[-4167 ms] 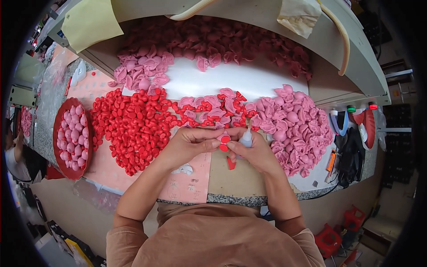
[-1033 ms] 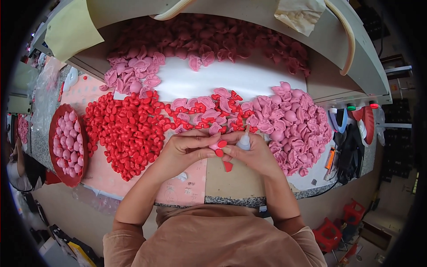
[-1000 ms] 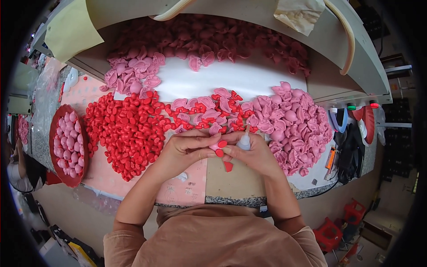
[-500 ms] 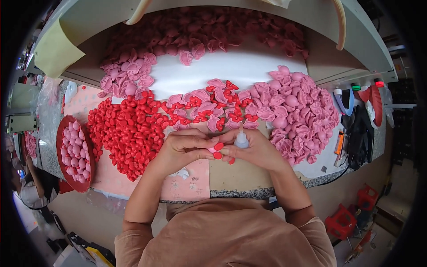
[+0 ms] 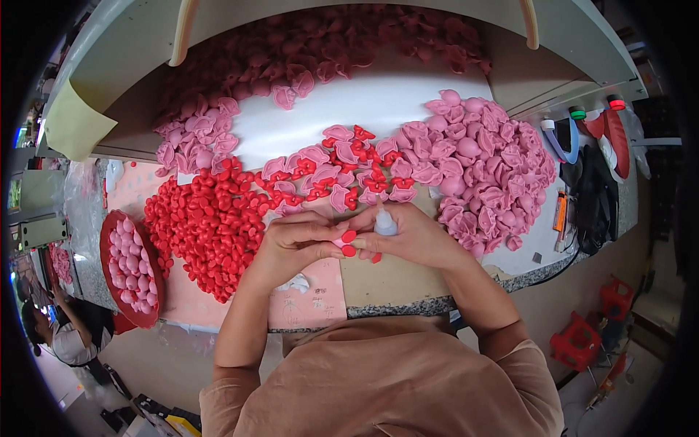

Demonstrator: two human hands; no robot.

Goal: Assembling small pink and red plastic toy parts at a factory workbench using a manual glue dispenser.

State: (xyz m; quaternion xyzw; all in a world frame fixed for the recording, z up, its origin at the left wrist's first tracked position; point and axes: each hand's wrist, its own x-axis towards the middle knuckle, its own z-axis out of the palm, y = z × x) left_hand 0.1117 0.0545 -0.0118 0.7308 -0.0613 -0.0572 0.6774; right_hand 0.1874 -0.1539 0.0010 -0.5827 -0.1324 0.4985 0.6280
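In front of my chest my left hand (image 5: 295,244) is closed, pinching a small pink piece (image 5: 338,242) with a red bow-shaped piece (image 5: 349,244) at its end. Right beside it, my right hand (image 5: 419,237) wraps round a small squeeze bottle (image 5: 386,223) with a thin nozzle pointing up. Below those right fingertips another red piece (image 5: 376,258) shows; whether the fingers grip it I cannot tell. Just beyond both hands lie pink shell-like pieces (image 5: 314,154) mixed with red bows (image 5: 318,191).
A heap of red bows (image 5: 211,233) lies left, near a red dish (image 5: 109,273) of pink balls (image 5: 129,255). Pink pieces (image 5: 495,160) pile up at right and under the grey hood (image 5: 582,44). Farther right are a black strap (image 5: 595,207) and an orange-handled tool (image 5: 561,211).
The whole view has shifted a little, so the table things sit differently in it. Both hands keep their holds, with the red bow in the left and the bottle in the right.
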